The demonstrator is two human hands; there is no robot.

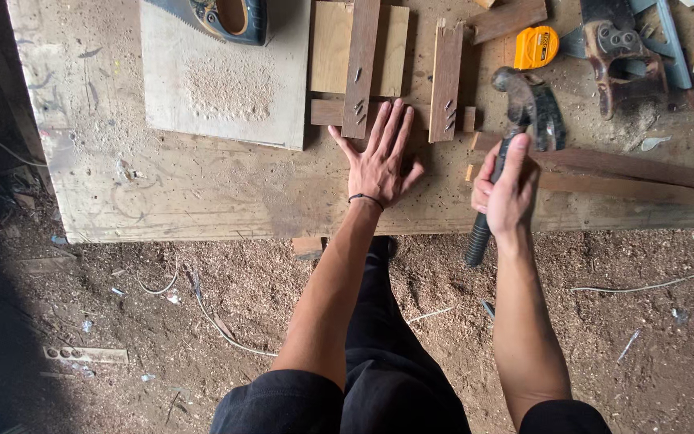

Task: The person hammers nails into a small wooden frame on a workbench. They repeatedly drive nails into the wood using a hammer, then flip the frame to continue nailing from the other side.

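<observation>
Item 1. Claw hammer (524, 104): at 2 o'clock from the frame centre, above the workbench (202, 193). Dark steel head raised, ribbed black grip projecting below the fist. Likely head-heavy and rigid; the grip looks non-slip. It is held about midway along the handle; a hold nearer the ribbed end would probably give more swing.

Item 2. Right hand (508, 189): fingers wrapped fast around the hammer handle, thumb lying along it.

Item 3. Left hand (381, 161): spread flat, palm down, fingers fanned toward 12 o'clock, pressing on the wooden frame; dark cord at the wrist.

Item 4. Wooden frame (395, 80): at 12 o'clock, two upright slats crossing a short rail, over a paler board. Nail points show on both slats. Judged light, stiff, rough-sawn, apt to shift unless pinned; splinters and nail tips make the edges poor places to grip.

Item 5. Handsaw (230, 16): at 11 o'clock, blue and black handle, resting on a grey panel (202, 112) dusted with sawdust.

Item 6. Tape measure (536, 47): at 1 o'clock, compact yellow-orange case; its markings are too small to make out.

Item 7. Rusty metal tool (624, 56): at 2 o'clock, kind uncertain.

Item 8. Long dark planks (644, 173): at 3 o'clock, lying along the bench.

No packages or signs visible.
</observation>
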